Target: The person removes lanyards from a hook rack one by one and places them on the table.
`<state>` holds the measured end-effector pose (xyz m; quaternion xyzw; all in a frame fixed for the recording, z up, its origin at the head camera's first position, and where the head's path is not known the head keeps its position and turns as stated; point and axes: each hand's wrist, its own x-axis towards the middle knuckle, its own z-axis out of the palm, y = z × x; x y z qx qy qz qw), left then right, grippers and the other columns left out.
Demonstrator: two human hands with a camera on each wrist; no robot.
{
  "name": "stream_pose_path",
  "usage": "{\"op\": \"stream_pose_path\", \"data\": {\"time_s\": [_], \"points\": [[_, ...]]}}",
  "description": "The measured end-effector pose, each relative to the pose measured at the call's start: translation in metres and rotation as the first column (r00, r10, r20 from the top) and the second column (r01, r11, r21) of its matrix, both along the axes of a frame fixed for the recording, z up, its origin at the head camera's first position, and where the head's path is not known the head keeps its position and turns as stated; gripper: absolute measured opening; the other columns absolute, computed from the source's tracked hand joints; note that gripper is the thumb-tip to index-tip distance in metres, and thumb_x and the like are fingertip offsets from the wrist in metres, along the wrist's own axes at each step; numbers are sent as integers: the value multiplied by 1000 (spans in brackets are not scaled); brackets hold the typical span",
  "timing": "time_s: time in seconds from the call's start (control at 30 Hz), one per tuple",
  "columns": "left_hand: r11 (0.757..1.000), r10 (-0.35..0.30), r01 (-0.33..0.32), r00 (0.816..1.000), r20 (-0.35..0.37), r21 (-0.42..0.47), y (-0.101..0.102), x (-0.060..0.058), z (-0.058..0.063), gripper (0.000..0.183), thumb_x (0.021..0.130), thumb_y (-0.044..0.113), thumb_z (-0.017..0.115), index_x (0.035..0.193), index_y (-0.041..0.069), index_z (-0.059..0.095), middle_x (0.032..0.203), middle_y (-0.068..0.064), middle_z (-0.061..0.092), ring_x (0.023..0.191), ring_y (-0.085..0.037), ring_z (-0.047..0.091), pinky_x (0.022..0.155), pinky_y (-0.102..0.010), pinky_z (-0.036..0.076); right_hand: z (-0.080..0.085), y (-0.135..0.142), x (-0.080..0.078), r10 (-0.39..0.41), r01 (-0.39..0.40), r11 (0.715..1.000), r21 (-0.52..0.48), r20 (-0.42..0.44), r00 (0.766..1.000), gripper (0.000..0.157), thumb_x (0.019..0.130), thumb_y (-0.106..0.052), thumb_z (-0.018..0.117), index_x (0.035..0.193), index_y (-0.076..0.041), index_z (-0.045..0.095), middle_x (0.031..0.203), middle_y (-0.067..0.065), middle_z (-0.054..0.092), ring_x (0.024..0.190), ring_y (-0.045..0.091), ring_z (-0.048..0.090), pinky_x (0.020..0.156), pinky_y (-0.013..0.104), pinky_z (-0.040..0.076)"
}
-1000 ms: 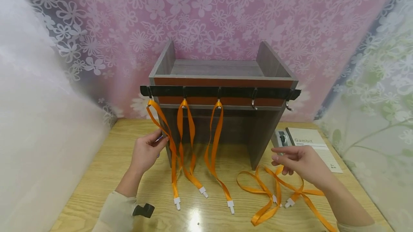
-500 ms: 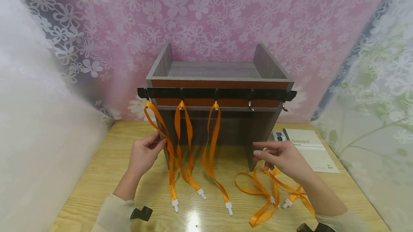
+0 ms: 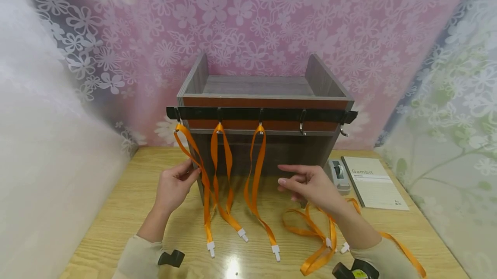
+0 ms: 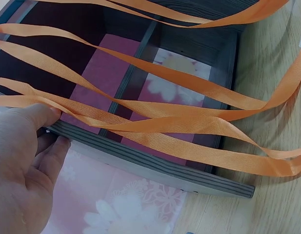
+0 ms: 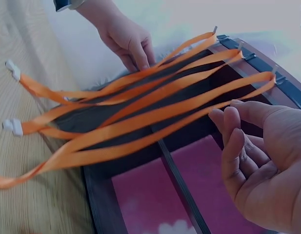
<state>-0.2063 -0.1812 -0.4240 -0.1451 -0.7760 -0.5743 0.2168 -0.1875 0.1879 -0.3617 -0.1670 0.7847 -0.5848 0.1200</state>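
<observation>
Three orange lanyards hang from the left, second and middle hooks of a black hook rail [image 3: 240,114] across a grey wooden shelf unit [image 3: 268,97]. My left hand [image 3: 174,188] pinches the shelf's left side panel [image 4: 160,163], thumb in front and fingers behind, right beside the leftmost lanyard [image 3: 207,184]. My right hand [image 3: 312,186] is in front of the shelf, to the right of the middle lanyard [image 3: 255,184], forefinger extended and the other fingers loosely curled. It holds nothing. In the right wrist view its fingertips [image 5: 235,103] overlap the area near that lanyard's strap.
More orange lanyards [image 3: 312,267] lie loosely on the wooden table [image 3: 128,210], partly hidden by my right forearm. A notebook [image 3: 382,192] and a small grey device [image 3: 338,175] lie to the right. Two hooks [image 3: 303,129] at the rail's right bear nothing.
My right hand has moved left, from above the loose lanyards toward the middle hanging lanyard. The left hand keeps its hold on the side panel.
</observation>
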Motion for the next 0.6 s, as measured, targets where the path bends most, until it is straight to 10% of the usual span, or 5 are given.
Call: {"op": "stream_pose_path", "data": {"time_s": [0.4,0.6], "points": [[1000,11,-11,1000,4,-4,2,1,0,34,91,6,73,124,1,70,114,-20,72,93,8,67,76,-14,58,1,-47,-20,27,-27,1000,16,-61,998,63,93,-32,72,143,0,51,89,8,78,56,14,63,62,31,61],[1000,9,-9,1000,13,12,3,1,1,34,91,5,73,124,0,69,115,-21,71,93,8,67,76,-14,58,10,-59,-24,49,-52,998,-19,-113,992,34,94,-32,71,109,-1,71,88,20,76,54,17,60,55,30,56]]}}
